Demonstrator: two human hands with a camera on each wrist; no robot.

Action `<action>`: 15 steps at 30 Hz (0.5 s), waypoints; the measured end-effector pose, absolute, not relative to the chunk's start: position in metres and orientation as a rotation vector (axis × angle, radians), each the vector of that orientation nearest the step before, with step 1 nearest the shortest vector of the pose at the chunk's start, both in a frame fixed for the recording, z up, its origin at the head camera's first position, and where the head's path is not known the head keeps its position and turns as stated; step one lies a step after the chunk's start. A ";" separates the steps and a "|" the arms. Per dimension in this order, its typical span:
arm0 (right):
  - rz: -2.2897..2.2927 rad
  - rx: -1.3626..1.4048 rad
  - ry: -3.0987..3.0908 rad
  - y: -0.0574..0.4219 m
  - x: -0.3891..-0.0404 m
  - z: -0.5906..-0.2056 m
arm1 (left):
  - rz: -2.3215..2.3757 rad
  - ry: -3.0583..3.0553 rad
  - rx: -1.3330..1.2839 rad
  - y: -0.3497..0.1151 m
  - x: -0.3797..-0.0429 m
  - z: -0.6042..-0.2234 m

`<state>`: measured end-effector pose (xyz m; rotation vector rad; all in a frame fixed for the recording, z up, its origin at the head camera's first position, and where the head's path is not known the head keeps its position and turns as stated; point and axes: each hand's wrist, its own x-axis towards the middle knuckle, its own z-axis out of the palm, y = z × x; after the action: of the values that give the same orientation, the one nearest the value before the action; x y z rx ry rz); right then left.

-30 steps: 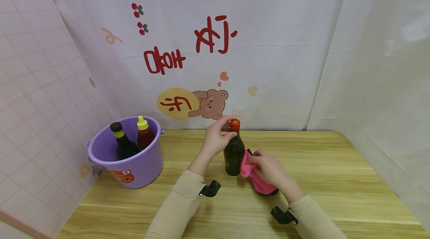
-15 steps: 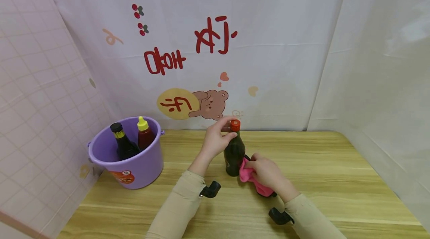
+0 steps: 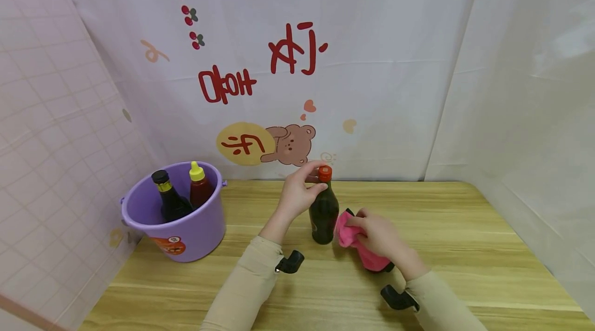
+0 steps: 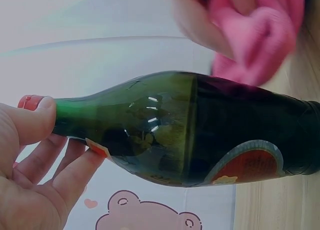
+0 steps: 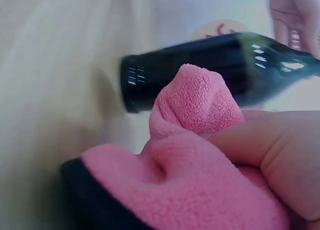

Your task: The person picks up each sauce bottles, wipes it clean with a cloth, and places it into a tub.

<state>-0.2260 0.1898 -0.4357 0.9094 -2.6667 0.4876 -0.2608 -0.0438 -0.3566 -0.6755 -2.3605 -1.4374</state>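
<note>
A dark green glass bottle with a red cap stands upright on the wooden table. My left hand holds it at the neck, thumb and fingers around the part just below the cap. Liquid and a red label show through and on the glass in the left wrist view. A fuzzy pink cloth with a dark edge is bunched in my right hand. It sits close against the bottle's right side; whether it touches the glass I cannot tell.
To the left stands a purple bucket. Inside are a dark bottle with a black cap and a red sauce bottle with a yellow nozzle. A printed white curtain hangs behind the table.
My right hand went down and left along the bottle with the cloth, then back up and right, a little away from it. The left hand and bottle have stayed still.
</note>
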 end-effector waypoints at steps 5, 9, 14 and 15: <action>0.564 0.905 -2.554 0.203 -0.226 -0.420 | -1.430 -2.353 -0.682 -0.044 -0.261 -0.357; 0.604 0.891 -2.455 0.206 -0.227 -0.405 | -1.428 -2.343 -0.689 -0.044 -0.262 -0.356; 0.646 0.876 -2.362 0.203 -0.228 -0.388 | -1.431 -2.343 -0.693 -0.044 -0.261 -0.356; 0.649 0.872 -2.349 0.202 -0.228 -0.385 | -1.430 -2.344 -0.692 -0.044 -0.261 -0.356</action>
<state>-0.2276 0.2016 -0.3846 0.8718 -2.3490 0.6491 -0.2605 -0.0442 -0.3564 -0.6921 -2.3444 -1.4302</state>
